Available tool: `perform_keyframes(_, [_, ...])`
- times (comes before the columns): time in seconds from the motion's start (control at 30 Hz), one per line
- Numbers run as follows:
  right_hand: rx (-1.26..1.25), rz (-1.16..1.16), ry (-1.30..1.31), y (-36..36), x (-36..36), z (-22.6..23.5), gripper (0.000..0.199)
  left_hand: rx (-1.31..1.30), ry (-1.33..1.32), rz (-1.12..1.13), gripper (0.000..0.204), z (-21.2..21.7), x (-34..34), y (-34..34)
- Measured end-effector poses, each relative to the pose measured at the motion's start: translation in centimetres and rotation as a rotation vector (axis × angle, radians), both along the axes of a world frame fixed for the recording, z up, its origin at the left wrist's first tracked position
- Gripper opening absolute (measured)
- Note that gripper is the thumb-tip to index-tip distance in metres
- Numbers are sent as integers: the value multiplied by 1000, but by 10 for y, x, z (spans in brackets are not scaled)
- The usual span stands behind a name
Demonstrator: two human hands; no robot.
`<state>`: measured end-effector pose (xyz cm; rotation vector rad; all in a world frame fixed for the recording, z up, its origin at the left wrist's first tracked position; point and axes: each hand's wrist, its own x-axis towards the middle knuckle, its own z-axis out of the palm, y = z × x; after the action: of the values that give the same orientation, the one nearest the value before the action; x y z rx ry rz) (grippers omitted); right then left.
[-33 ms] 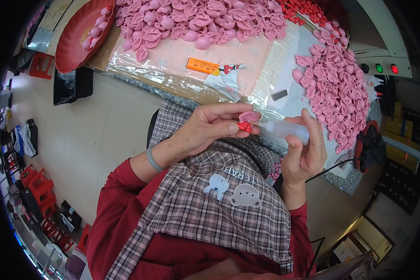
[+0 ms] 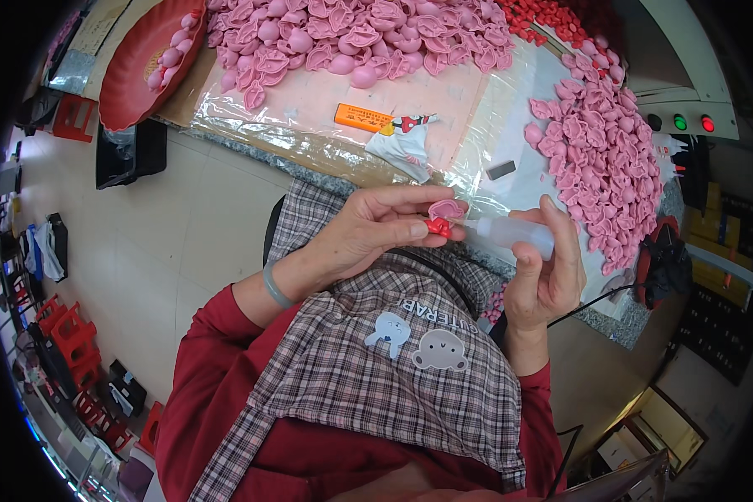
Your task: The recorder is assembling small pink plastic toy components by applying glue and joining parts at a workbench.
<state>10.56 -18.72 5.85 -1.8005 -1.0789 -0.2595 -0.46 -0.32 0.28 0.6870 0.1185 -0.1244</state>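
Observation:
My left hand (image 2: 356, 227) pinches a small red bow-shaped piece (image 2: 439, 227) between thumb and fingers. Just above it, at the fingertips, is a pink shell-like plastic piece (image 2: 446, 208); whether the two are joined I cannot tell. In my right hand (image 2: 548, 280) lies a translucent squeeze bottle (image 2: 517, 236), held on its side between thumb and fingers. Its thin nozzle points left and reaches the small pieces. Both hands are above my lap at the table's near edge. Beyond them spreads a large heap of pink pieces (image 2: 368, 33), with another pink heap (image 2: 607, 159) at the right.
An orange box (image 2: 362, 117), a crumpled white wrapper (image 2: 402, 153) and a dark grey block (image 2: 501, 171) lie on the plastic-covered table (image 2: 284, 125). Red pieces (image 2: 544, 21) are piled at the back. A red oval tray (image 2: 130, 84) overhangs the left edge, above a black bin (image 2: 130, 155).

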Motion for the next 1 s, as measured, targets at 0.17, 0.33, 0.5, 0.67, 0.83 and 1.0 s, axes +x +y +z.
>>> perform_keyframes(0.17, [-10,-3,-8,0,-1,1,42,-32,25,16,45,1,1,0])
perform_keyframes(0.33, [-76,-4,-110,-1,-2,4,42,9,10,26,47,-5,0,-1])
perform_keyframes(0.5, [-97,1,-147,2,-2,7,42,24,12,30,46,-4,1,-2])
perform_keyframes(0.67, [-114,-6,-154,3,-2,6,38,9,19,23,47,-4,1,0])
perform_keyframes(0.83, [8,-17,-13,2,0,-2,41,-1,19,10,46,-3,0,0])
perform_keyframes(1.0, [53,-22,57,1,1,-8,42,-4,22,4,46,-2,0,1])
